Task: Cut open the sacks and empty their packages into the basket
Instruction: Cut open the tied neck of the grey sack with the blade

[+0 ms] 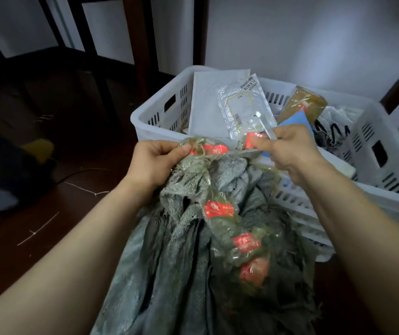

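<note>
A grey-green woven sack (188,250) hangs bunched in front of me, wrapped with clear tape bearing red labels (245,243). My left hand (152,163) grips the sack's gathered top at the left. My right hand (290,148) pinches the taped top edge at the right and also holds a thin white tool, which I cannot identify. Just beyond stands the white slotted plastic basket (159,107). Inside it lie a white padded envelope (208,105), a clear plastic pouch (244,107), a brown taped parcel (307,102) and a blue package (295,119).
Dark wooden floor (48,238) lies to the left, strewn with thin white threads. A dark shape with a yellow patch (39,146) sits at far left. Dark chair or table legs (143,32) stand behind the basket against a pale wall.
</note>
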Available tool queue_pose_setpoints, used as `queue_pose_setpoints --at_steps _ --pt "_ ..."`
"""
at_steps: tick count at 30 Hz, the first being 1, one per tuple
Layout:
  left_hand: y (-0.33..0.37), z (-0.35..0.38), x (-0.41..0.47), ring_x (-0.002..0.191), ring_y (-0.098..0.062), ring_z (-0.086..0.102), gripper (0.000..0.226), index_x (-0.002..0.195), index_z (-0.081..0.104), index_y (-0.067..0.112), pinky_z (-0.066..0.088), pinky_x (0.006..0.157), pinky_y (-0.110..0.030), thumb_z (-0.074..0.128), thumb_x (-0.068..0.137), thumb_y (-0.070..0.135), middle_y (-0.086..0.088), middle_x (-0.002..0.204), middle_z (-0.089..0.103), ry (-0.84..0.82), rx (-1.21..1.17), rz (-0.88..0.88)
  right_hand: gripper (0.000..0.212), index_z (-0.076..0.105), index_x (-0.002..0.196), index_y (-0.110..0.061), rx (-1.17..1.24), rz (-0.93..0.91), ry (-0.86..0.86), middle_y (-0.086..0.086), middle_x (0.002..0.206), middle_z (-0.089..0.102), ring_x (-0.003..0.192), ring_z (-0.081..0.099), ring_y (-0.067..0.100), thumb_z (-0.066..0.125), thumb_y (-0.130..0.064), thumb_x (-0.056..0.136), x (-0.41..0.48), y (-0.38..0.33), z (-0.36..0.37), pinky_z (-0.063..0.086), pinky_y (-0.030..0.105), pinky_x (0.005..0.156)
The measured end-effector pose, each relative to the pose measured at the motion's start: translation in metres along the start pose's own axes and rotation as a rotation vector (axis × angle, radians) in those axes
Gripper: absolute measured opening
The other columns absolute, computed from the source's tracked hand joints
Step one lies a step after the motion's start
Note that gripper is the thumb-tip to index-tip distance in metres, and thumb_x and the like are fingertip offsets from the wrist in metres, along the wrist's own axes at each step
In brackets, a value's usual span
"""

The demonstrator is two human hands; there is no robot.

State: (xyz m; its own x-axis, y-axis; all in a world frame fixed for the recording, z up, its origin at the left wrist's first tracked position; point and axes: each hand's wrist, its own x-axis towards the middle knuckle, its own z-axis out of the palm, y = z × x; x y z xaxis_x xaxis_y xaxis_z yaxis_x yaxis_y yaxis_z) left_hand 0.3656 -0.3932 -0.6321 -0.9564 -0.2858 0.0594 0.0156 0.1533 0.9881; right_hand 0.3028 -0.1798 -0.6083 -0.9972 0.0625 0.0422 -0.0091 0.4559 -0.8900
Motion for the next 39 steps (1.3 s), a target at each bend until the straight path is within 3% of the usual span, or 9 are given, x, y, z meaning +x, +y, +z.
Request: queue_pose_setpoints --at_steps 4,7,11,17,22,26,29,31,39 --pt "-0.003 0.009 -0.001 0.070 -0.011 0.063 0.016 0.081 0.071 0.016 0.053 0.073 -0.029 0.066 0.088 0.030 0.001 0.074 0.071 0.048 0.026 -0.049 0.028 0.054 0.070 -0.008 0.123 0.094 0.037 -0.005 0.046 0.035 0.037 0.028 0.006 0.072 -0.026 0.083 -0.004 0.003 0.008 0.023 0.022 0.040" --pt "0.012 0.022 -0.008 0.096 -0.008 0.065 0.066 0.117 0.057 0.019 0.050 0.088 -0.028 0.079 0.065 0.054 0.006 0.106 0.069 -0.144 0.064 -0.032 0.021 0.048 0.086 -0.013 0.332 0.127 0.012 0.005 0.062 0.037 0.032 0.028 0.006 0.067 -0.022 0.088 -0.007 0.000 0.017 0.019 0.015 0.034" --pt "0.010 0.032 -0.012 0.119 -0.023 0.049 0.075 0.140 0.032 0.018 0.041 0.096 -0.031 0.069 0.074 0.013 -0.006 0.128 0.053 0.023 0.529 0.211 0.038 0.033 0.067 -0.019 0.379 0.105 0.040 0.000 0.055 0.031 0.033 0.026 0.005 0.064 -0.021 0.090 -0.009 -0.008 0.019 0.020 0.017 0.034" --pt "0.009 0.023 -0.011 0.136 -0.022 0.032 0.087 0.150 0.014 0.015 0.030 0.112 -0.037 0.058 0.076 -0.001 -0.009 0.147 0.035 -0.221 0.551 0.296 0.032 0.040 0.068 -0.015 0.563 0.264 0.199 0.000 0.056 0.031 0.027 0.024 0.002 0.065 -0.010 0.089 -0.001 0.003 0.009 0.018 0.013 0.030" --pt "0.013 0.012 -0.017 0.103 -0.022 0.057 0.078 0.144 0.021 0.026 0.047 0.080 -0.031 0.057 0.080 -0.002 -0.004 0.125 0.052 -0.279 0.460 0.253 0.033 0.043 0.065 -0.014 0.533 0.267 0.227 0.001 0.056 0.031 0.028 0.024 0.002 0.067 -0.010 0.087 0.007 0.008 0.005 0.017 0.013 0.031" --pt "0.008 0.001 -0.016 0.078 -0.013 0.056 0.045 0.106 0.040 0.030 0.049 0.068 -0.029 0.070 0.079 0.010 0.007 0.100 0.052 -0.192 0.327 0.175 0.033 0.060 0.085 -0.006 0.289 0.239 0.033 0.006 0.070 0.040 0.041 0.027 0.007 0.074 -0.035 0.080 0.001 0.000 -0.005 0.019 0.019 0.038" --pt "0.002 0.005 -0.011 0.065 -0.007 0.053 0.013 0.078 0.059 0.025 0.041 0.065 -0.025 0.071 0.077 0.019 0.013 0.075 0.059 -0.011 0.394 0.149 0.048 0.062 0.099 -0.013 0.108 0.180 0.018 0.003 0.080 0.056 0.053 0.033 0.010 0.056 -0.058 0.085 -0.006 -0.025 -0.015 0.025 0.023 0.046" --pt "0.004 0.010 -0.007 0.063 -0.006 0.053 0.010 0.073 0.063 0.024 0.044 0.066 -0.026 0.071 0.077 0.019 0.012 0.071 0.061 0.034 0.318 0.077 0.038 0.062 0.088 -0.020 0.073 0.109 -0.001 -0.003 0.070 0.061 0.052 0.038 0.008 0.041 -0.051 0.096 -0.013 -0.042 -0.018 0.026 0.023 0.050" --pt "0.017 0.002 -0.003 0.074 -0.023 0.064 0.012 0.076 0.071 0.009 0.054 0.079 -0.044 0.068 0.079 0.019 -0.014 0.078 0.070 -0.005 0.133 -0.026 0.018 0.050 0.078 -0.011 0.111 0.007 -0.405 0.002 0.049 0.057 0.033 0.040 0.010 0.053 -0.013 0.096 -0.067 -0.047 0.015 0.028 0.017 0.031"
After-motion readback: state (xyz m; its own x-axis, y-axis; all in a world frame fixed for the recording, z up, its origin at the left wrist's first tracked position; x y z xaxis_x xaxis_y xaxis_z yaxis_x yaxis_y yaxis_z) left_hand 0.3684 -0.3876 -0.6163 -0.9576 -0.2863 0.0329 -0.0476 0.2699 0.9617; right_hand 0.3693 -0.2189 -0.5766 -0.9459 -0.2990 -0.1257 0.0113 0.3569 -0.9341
